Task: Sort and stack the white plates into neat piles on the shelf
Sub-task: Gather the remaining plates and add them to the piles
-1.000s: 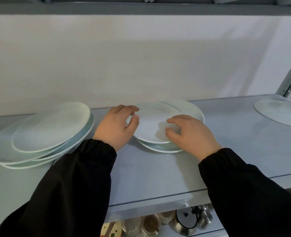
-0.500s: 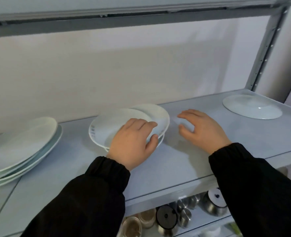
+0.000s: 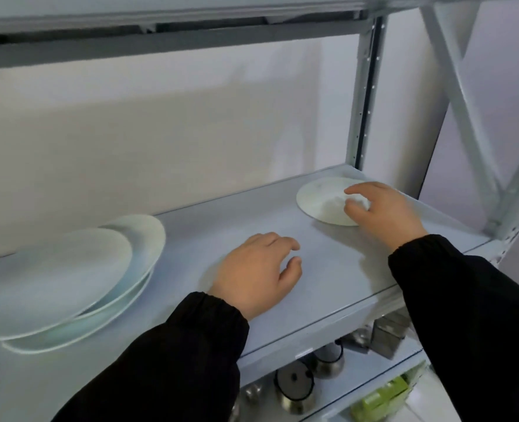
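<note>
Long black sleeves on both my arms: left sleeve (image 3: 166,360), right sleeve (image 3: 471,324), plain matte cloth, loosely creased. Cuffs (image 3: 212,309) gathered on elastic, puckered close at the wrists. My left hand (image 3: 255,275) and right hand (image 3: 383,211) are bare.

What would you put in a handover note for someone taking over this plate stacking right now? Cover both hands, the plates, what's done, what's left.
Left hand: open over the shelf, holding nothing.
Right hand: fingers curled over the single plate at the right end; grip unclear.
Done: a plate pile stands at left, askew.
Left to do: move the single plate onto a pile, square the edges.
</note>
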`<state>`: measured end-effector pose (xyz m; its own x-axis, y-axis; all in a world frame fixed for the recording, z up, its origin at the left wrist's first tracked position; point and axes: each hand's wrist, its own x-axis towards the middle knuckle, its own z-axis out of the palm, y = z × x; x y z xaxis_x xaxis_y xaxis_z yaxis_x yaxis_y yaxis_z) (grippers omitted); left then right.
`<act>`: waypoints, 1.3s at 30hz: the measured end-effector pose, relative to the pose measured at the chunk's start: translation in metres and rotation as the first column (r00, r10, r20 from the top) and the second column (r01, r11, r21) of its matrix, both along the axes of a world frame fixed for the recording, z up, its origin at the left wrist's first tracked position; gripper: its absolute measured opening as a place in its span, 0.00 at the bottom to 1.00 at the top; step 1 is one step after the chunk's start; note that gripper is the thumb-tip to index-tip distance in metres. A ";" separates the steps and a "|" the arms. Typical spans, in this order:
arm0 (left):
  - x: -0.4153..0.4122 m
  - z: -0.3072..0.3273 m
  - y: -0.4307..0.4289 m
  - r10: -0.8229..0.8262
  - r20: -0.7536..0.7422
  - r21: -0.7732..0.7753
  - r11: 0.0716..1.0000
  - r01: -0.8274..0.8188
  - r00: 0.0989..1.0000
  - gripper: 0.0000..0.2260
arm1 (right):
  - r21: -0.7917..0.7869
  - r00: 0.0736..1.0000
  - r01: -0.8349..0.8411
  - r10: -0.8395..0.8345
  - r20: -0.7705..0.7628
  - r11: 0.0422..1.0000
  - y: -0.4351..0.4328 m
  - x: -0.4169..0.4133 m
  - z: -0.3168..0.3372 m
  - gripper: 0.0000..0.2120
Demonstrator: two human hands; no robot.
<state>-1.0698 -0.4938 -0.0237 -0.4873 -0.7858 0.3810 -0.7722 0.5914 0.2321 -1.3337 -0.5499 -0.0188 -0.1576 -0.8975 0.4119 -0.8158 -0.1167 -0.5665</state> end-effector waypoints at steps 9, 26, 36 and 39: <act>-0.094 -0.005 -0.052 -0.003 -0.004 0.022 1.000 0.003 1.000 0.19 | 0.049 0.997 -0.072 0.071 0.032 0.996 -0.035 -0.044 -0.004 0.16; -0.110 -0.011 -0.056 0.043 0.204 0.105 0.992 -0.066 0.978 0.35 | 0.011 0.978 -0.165 0.162 0.134 0.986 -0.030 -0.040 -0.005 0.24; -0.022 -0.009 0.066 0.158 0.287 0.004 0.986 -0.166 0.945 0.35 | -0.017 0.978 -0.193 0.194 0.076 0.981 -0.020 -0.027 -0.003 0.17; 0.006 -0.012 0.084 0.234 0.328 -0.156 0.969 -0.192 0.915 0.33 | 0.009 0.970 -0.238 0.237 0.047 0.971 -0.016 -0.007 -0.004 0.22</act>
<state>-1.0634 -0.4099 -0.0360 -0.4304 -0.8447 0.3181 -0.9024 0.4112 -0.1289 -1.3408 -0.5658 -0.0229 0.0426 -0.9172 0.3962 -0.7390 -0.2958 -0.6053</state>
